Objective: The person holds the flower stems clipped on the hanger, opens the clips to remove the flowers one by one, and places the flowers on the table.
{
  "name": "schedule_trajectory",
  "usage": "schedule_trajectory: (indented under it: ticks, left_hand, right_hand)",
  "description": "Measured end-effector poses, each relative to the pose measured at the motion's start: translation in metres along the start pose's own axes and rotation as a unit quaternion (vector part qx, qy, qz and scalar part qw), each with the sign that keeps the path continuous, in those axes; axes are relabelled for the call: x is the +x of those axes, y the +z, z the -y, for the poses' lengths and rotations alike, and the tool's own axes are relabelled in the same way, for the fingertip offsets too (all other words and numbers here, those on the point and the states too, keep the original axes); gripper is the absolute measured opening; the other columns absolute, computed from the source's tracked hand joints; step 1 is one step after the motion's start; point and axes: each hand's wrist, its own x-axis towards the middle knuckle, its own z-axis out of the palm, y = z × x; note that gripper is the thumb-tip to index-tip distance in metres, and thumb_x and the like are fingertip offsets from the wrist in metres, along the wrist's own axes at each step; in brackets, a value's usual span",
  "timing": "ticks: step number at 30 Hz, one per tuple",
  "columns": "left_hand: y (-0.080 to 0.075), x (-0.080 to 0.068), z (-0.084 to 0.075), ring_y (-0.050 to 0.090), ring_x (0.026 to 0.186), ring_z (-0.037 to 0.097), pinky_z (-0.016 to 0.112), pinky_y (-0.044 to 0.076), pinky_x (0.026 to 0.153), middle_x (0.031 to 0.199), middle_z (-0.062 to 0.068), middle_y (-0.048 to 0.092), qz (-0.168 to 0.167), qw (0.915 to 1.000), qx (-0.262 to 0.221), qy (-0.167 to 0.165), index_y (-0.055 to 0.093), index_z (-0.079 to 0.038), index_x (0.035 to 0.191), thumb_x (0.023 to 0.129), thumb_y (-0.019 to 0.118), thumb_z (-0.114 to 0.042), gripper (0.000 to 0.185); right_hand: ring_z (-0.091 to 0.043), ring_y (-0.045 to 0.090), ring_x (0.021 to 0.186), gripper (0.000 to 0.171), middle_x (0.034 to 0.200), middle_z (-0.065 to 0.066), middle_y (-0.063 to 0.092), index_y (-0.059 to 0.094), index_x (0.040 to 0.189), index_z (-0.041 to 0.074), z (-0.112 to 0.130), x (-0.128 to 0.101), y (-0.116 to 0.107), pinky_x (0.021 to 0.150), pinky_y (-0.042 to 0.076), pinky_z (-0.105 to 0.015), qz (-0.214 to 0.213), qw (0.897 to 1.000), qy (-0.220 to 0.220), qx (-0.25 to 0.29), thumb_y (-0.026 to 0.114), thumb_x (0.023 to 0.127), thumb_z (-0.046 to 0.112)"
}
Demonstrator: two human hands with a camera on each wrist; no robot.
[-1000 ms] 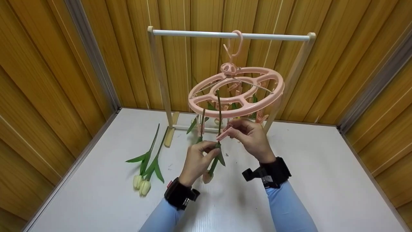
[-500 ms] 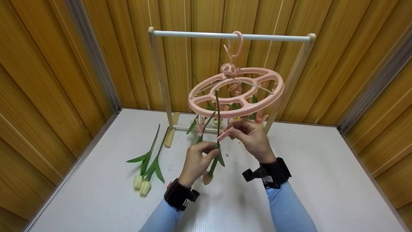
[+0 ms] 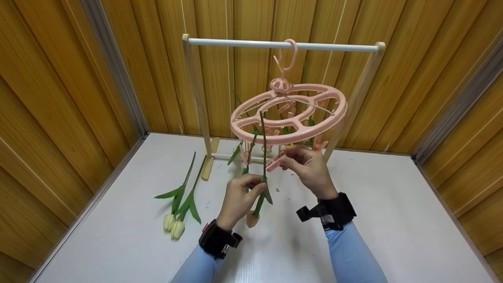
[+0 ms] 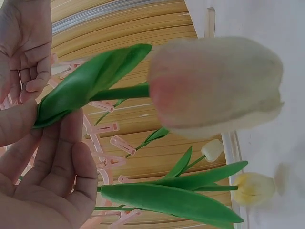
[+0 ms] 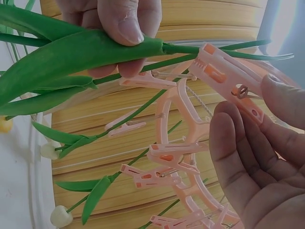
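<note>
From the head camera, a round pink clip hanger [image 3: 289,114] hangs by its hook from the white rail of a wooden rack [image 3: 283,45] that stands on a white table [image 3: 393,220]; the left hand [image 3: 239,198] pinches a tulip [image 3: 261,179] by its stem just above the leaves, head down and stem pointing up towards the hanger's ring; the right hand [image 3: 308,167] is just beside it, fingers curled round a pink clip [image 3: 275,163] that dangles under the ring, the clip's tip touching or nearly touching the stem; other tulips already hang from clips at the far side of the ring; two pale tulips [image 3: 180,200] lie on the table to the left, well apart from the hands.

From the left wrist, the left hand's fingers [image 4: 57,176] close on a green leaf and stem; the pale pink tulip bloom [image 4: 217,88] fills the frame close to the lens, blurred; the right hand [image 4: 26,45] shows at the upper left, with more clips and hanging stems behind.

From the right wrist, the thumb and fingers of the left hand [image 5: 121,28] squeeze the stem where the leaf meets it; the right hand [image 5: 257,162] holds the pink clip [image 5: 228,78], whose open end lies right against the stem; I cannot tell whether it has bitten on.
</note>
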Motion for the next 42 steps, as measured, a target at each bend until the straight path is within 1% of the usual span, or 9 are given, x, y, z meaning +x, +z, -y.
schedule_trajectory:
  ticks: [5, 10, 15, 22, 29, 33, 38, 42]
  left_hand:
    - [-0.001, -0.002, 0.000, 0.066, 0.074, 0.014, 0.026, 0.054, 0.070, 0.088, 0.006, 0.076, -0.003, 1.0000, 0.003, 0.005, 0.079, -0.002, 0.098, 0.091, 0.077, -0.006, 0.008]
    - [-0.003, -0.004, -0.001, 0.067, 0.075, 0.015, 0.026, 0.054, 0.071, 0.088, 0.005, 0.076, -0.008, 0.9997, 0.013, 0.019, 0.079, -0.003, 0.097, 0.091, 0.077, -0.005, 0.007]
    - [-0.005, -0.008, -0.004, 0.068, 0.077, 0.016, 0.029, 0.055, 0.071, 0.089, 0.005, 0.075, -0.009, 0.9994, 0.018, 0.030, 0.079, -0.004, 0.099, 0.092, 0.077, -0.007, 0.008]
    - [-0.009, -0.011, -0.005, 0.067, 0.077, 0.016, 0.025, 0.053, 0.070, 0.088, 0.003, 0.075, -0.019, 0.9988, 0.022, 0.040, 0.080, -0.006, 0.099, 0.091, 0.078, -0.009, 0.008]
    - [-0.015, -0.012, -0.008, 0.068, 0.080, 0.018, 0.028, 0.055, 0.073, 0.091, 0.003, 0.075, -0.028, 0.9981, 0.025, 0.049, 0.080, -0.006, 0.100, 0.091, 0.078, -0.010, 0.010]
    - [-0.018, -0.014, -0.009, 0.068, 0.080, 0.019, 0.031, 0.056, 0.074, 0.092, 0.004, 0.076, -0.035, 0.9975, 0.027, 0.055, 0.080, -0.005, 0.102, 0.091, 0.078, -0.008, 0.011]
    - [-0.022, -0.016, -0.009, 0.069, 0.081, 0.019, 0.032, 0.056, 0.075, 0.093, 0.004, 0.076, -0.039, 0.9969, 0.033, 0.060, 0.079, -0.004, 0.102, 0.092, 0.077, -0.008, 0.011]
    - [-0.027, -0.017, -0.012, 0.069, 0.082, 0.018, 0.030, 0.056, 0.075, 0.093, 0.004, 0.076, -0.041, 0.9966, 0.031, 0.064, 0.079, -0.004, 0.102, 0.092, 0.077, -0.008, 0.011]
  right_hand:
    - [-0.015, 0.072, 0.085, 0.019, 0.102, -0.022, 0.076, 0.072, 0.114, -0.006, 0.000, -0.001, -0.001, 0.073, 0.056, -0.026, -0.001, 1.000, 0.006, 0.001, 0.068, 0.095, -0.004]
    - [-0.014, 0.072, 0.086, 0.019, 0.102, -0.021, 0.076, 0.072, 0.114, -0.006, -0.001, -0.001, -0.001, 0.075, 0.056, -0.026, -0.001, 1.000, 0.008, -0.005, 0.068, 0.095, -0.004]
    - [-0.015, 0.072, 0.086, 0.021, 0.103, -0.021, 0.076, 0.071, 0.115, -0.006, -0.002, -0.001, -0.002, 0.075, 0.056, -0.026, 0.002, 1.000, 0.006, -0.006, 0.069, 0.095, -0.004]
    - [-0.017, 0.073, 0.089, 0.023, 0.105, -0.022, 0.075, 0.070, 0.118, -0.005, -0.004, -0.002, -0.001, 0.075, 0.056, -0.026, 0.007, 1.000, 0.009, 0.004, 0.069, 0.095, -0.003]
    - [-0.018, 0.074, 0.091, 0.026, 0.105, -0.020, 0.076, 0.069, 0.122, -0.003, -0.006, -0.002, -0.002, 0.075, 0.055, -0.027, 0.007, 1.000, 0.011, 0.003, 0.068, 0.096, -0.002]
    - [-0.018, 0.074, 0.092, 0.028, 0.107, -0.022, 0.074, 0.067, 0.124, -0.006, -0.007, -0.003, -0.002, 0.076, 0.056, -0.027, 0.007, 1.000, 0.012, 0.008, 0.067, 0.096, -0.002]
    - [-0.017, 0.074, 0.094, 0.032, 0.109, -0.022, 0.073, 0.061, 0.129, -0.010, -0.010, -0.005, -0.004, 0.078, 0.057, -0.027, 0.004, 0.999, 0.027, 0.022, 0.064, 0.098, -0.003]
    - [-0.023, 0.075, 0.093, 0.033, 0.109, -0.019, 0.073, 0.059, 0.132, -0.011, -0.011, -0.005, -0.006, 0.078, 0.057, -0.028, 0.002, 0.999, 0.033, 0.037, 0.062, 0.100, -0.002]
